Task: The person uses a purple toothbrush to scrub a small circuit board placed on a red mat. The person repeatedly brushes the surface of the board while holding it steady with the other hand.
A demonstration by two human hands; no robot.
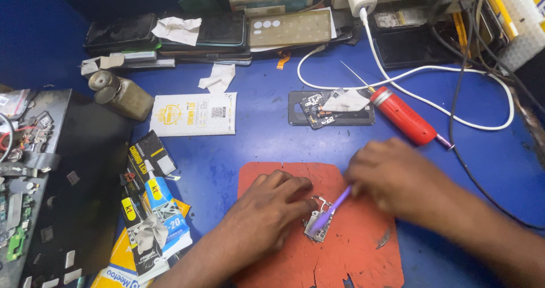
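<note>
On the cracked orange-red rubber work mat [272, 180] lies a small silvery phone circuit board [318, 224], just in front of the person. Its long axis runs diagonally, from lower left up toward upper right. The left hand [267, 208] rests on the mat with fingers curled together, fingertips pressing the board's left edge. The right hand [392, 177], blurred, pinches a thin purple plastic tool [332, 208]; the tool slants from the hand down-left, its tip on the board. A small curved metal blade [384, 238] lies on the mat right of the board. Farther back on the blue table [261, 140] sit a red cylindrical soldering tool [404, 116] and a dark phone frame [330, 108]
</note>
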